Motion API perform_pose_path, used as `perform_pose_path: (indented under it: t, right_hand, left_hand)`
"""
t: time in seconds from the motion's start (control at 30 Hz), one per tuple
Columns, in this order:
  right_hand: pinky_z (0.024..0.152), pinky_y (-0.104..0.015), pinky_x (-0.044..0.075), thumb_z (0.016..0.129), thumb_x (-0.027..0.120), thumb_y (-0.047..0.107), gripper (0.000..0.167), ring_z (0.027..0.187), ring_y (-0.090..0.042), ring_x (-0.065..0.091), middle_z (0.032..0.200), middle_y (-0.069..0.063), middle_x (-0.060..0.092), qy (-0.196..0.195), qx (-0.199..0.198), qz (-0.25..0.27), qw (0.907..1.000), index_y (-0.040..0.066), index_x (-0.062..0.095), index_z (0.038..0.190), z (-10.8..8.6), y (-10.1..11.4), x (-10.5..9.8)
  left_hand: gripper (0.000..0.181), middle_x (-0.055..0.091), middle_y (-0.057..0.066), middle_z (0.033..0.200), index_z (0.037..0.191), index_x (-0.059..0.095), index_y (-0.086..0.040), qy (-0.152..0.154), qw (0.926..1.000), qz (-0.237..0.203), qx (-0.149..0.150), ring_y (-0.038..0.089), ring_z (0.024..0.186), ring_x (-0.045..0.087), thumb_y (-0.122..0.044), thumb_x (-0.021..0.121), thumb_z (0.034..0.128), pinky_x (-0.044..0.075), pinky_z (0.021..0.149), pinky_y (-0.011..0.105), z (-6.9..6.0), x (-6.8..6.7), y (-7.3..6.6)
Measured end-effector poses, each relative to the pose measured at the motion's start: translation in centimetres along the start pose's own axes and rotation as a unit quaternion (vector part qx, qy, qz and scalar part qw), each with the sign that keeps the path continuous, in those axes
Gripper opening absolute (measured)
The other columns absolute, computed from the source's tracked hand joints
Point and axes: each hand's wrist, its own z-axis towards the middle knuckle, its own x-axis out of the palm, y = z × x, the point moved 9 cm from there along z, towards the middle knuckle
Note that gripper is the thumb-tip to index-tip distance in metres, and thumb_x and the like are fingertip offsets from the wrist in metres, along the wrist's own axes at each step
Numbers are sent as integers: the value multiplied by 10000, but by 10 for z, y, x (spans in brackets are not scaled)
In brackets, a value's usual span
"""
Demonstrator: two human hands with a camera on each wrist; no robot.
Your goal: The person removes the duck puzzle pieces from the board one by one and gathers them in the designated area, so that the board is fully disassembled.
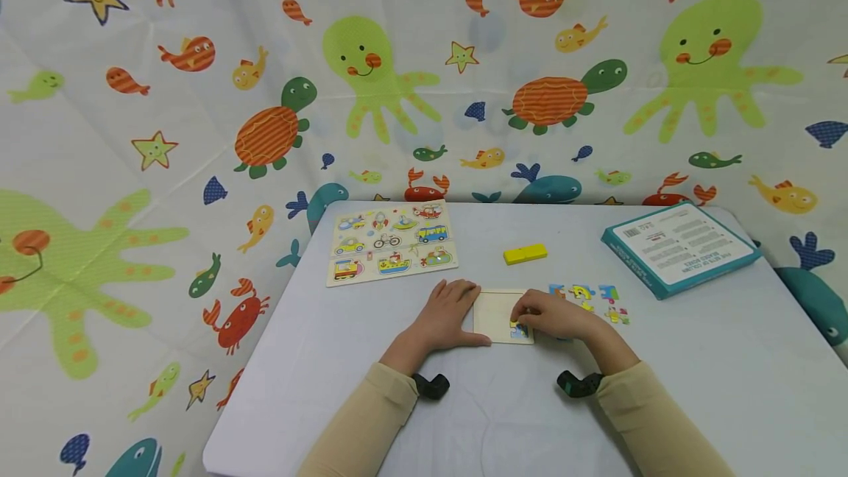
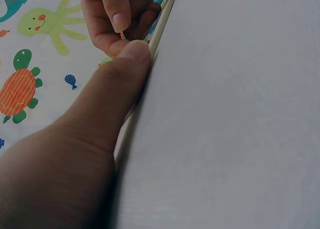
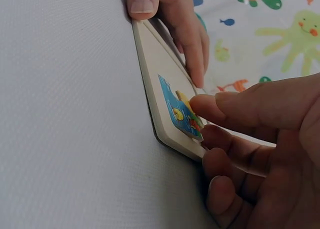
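A pale wooden puzzle tray [image 1: 492, 311] lies on the table between the hands. The left hand [image 1: 445, 319] rests at its left side, its thumb along the near edge and its other fingers stretched toward the far edge. In the tray's near right corner sits a blue puzzle piece [image 3: 172, 106] with a yellow figure printed on it. The right hand [image 1: 555, 315] pinches a small puzzle piece with yellow on it [image 3: 183, 99] beside the blue one, thumb and forefinger together. Its fingers partly hide that piece. The left wrist view shows the left thumb [image 2: 107, 84] against the tray's edge.
Several loose puzzle pieces [image 1: 608, 292] lie right of the tray, partly behind the right hand. Farther back are a yellow block [image 1: 525, 254], a vehicle picture board [image 1: 394, 243] at left and a teal-edged box [image 1: 681, 247] at right. A sea-animal cloth [image 1: 411, 57] hangs behind the table.
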Motion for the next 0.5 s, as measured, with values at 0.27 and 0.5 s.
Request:
perform_pose_path:
  t: [0.27, 0.5]
  right_hand:
    - [865, -347, 444, 982, 589, 192, 113, 980, -171, 522, 1074, 40, 611, -12, 12, 73, 10000, 243, 690, 975, -2, -1, -1]
    - [814, -316, 442, 985, 591, 198, 99, 936, -158, 533, 1038, 55, 631, -27, -40, 110, 9999, 243, 678, 998, -2, -2, -1]
  left_hand:
    - [1094, 355, -33, 1533, 1558, 317, -183, -18, 10000, 50, 37, 169, 1461, 278, -893, 465, 740, 153, 1243, 493, 0, 0, -1]
    - [1097, 353, -37, 1538, 1560, 314, -189, -27, 10000, 44, 6, 166, 1467, 269, -899, 459, 736, 144, 1245, 488, 0, 1, 0]
